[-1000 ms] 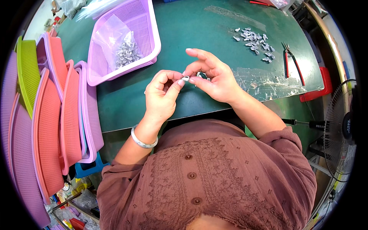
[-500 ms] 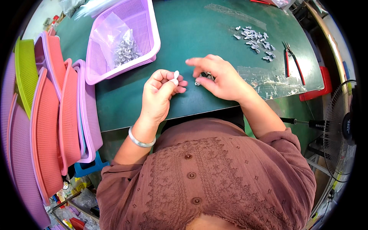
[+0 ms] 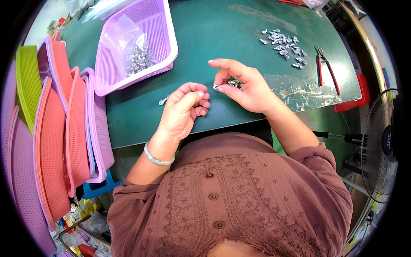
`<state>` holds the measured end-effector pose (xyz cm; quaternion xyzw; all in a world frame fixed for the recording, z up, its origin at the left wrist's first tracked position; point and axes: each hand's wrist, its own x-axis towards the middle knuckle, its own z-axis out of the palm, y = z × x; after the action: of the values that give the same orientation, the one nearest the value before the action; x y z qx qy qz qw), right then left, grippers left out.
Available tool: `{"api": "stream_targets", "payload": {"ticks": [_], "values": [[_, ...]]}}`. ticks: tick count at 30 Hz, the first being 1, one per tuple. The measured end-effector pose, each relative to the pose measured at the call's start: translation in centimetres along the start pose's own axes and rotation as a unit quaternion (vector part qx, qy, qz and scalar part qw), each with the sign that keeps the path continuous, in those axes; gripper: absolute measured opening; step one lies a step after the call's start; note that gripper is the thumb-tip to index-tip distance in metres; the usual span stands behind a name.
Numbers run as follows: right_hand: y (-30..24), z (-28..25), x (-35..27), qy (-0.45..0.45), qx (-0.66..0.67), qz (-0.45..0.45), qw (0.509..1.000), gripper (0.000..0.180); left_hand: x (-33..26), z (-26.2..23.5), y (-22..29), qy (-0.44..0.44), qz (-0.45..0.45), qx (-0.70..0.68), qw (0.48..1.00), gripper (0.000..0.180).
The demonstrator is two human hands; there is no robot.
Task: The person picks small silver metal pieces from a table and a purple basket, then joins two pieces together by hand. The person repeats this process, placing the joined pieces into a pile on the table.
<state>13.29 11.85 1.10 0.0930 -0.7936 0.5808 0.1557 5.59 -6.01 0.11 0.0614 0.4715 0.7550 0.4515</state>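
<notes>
Left hand curled loosely above the green table, fingers bent in, nothing visibly gripped; one small metal piece lies on the table just left of it. Right hand pinches a small silver part between thumb and forefinger, other fingers spread. Loose heap of metal parts far right, beside red-handled pliers; purple basket with a bag of parts at upper left.
</notes>
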Motion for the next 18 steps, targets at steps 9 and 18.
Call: {"api": "stream_targets", "payload": {"ticks": [9, 18], "values": [[0.4, 0.4, 0.1, -0.019, 0.263, 0.06, 0.963, 0.047, -0.4, 1.7, 0.3, -0.019, 0.0, 0.028, 0.999, 0.008], [0.5, 0.6, 0.1, -0.003, 0.287, 0.074, 0.955, 0.044, -0.5, 1.9, 0.4, -0.003, 0.001, 0.041, 0.999, 0.011]]}}
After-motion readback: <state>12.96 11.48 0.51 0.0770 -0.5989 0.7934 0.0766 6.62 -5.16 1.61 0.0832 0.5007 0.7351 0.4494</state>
